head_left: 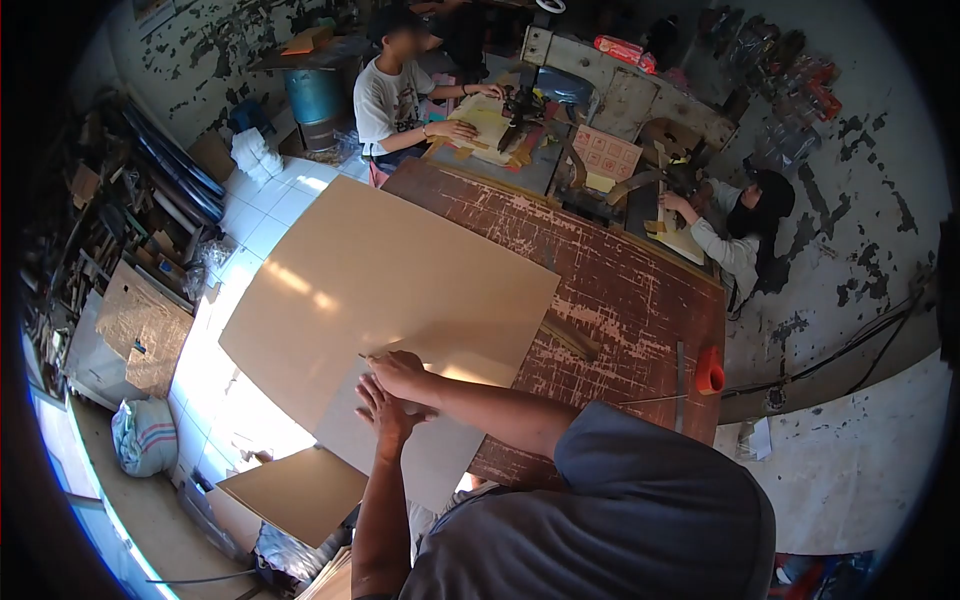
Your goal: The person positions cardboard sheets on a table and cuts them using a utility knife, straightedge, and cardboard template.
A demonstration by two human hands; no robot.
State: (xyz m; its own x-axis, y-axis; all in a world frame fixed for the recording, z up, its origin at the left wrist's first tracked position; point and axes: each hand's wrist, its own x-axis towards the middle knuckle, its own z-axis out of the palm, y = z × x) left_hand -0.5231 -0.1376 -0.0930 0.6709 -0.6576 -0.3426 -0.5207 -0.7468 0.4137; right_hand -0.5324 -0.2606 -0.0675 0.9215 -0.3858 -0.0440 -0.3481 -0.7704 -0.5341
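Observation:
A large brown board (400,260) lies across the worn red-brown table (620,290), its left part reaching past the table edge. On its near side rests a smaller greyish sheet (440,450). My left hand (385,408) is flat on the grey sheet with its fingers spread. Just beyond it, my right hand (398,372) is closed around a small thin tool at the sheet's far edge, too small to name; its tip points left.
An orange tape roll (710,371), a metal ruler (680,385) and a wooden strip (570,338) lie on the table. Two people work at benches beyond. A brown panel (300,490) is at the lower left, near a white sack (144,437).

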